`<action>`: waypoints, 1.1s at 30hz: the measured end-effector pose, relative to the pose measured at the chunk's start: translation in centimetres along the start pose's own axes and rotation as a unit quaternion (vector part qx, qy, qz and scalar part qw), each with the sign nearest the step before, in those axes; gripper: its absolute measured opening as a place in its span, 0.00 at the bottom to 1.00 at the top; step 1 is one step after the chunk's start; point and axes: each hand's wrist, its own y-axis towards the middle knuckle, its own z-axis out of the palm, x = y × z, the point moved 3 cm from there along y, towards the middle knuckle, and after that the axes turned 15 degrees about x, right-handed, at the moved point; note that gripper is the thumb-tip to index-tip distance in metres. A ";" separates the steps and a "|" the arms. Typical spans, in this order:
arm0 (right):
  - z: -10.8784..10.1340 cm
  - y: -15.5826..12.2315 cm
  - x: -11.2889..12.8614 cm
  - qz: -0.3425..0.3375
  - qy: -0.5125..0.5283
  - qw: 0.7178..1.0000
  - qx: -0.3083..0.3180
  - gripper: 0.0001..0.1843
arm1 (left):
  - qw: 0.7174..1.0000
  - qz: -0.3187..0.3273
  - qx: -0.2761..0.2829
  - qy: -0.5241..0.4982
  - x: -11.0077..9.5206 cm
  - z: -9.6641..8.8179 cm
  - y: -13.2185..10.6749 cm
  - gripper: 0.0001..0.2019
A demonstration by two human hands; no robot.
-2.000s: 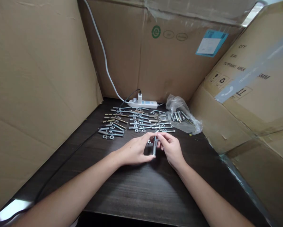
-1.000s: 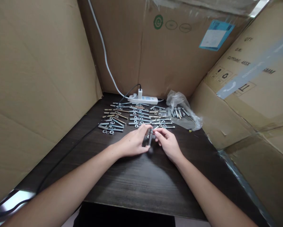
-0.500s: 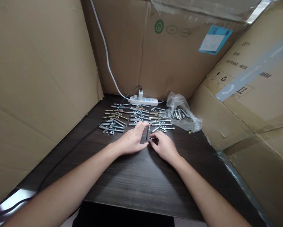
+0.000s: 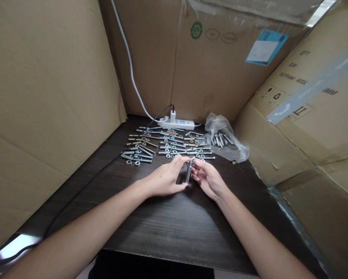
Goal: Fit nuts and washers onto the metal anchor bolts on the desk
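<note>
Our right hand [image 4: 207, 177] has just come up from low beside the bolt [image 4: 188, 175] to its top end, thumb and finger pinched on what looks like a nut [image 4: 193, 162]. Our left hand [image 4: 168, 177] keeps the bolt clamped lengthwise, slightly tilted, over the tabletop [image 4: 168, 224], so both pieces now seem to meet.

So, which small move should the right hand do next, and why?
Probably ease the small metal piece, perhaps a nut, onto the top of the bolt: the left hand holds the bolt between thumb and fingers, and the right hand seems to pinch the piece there.
</note>
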 end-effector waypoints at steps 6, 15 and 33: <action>-0.1 0.0 0.0 0.006 -0.025 1.000 0.000 0.16 | 1.000 -0.008 0.012 0.005 0.1 0.3 0.0 0.33; -0.3 0.0 0.0 -0.009 -0.022 1.000 -0.019 0.16 | 0.999 -0.028 0.033 0.018 0.1 0.2 0.1 0.30; -0.4 0.0 -0.1 -0.011 -0.070 0.997 -0.016 0.14 | 0.999 -0.031 0.035 0.025 0.2 0.2 0.0 0.27</action>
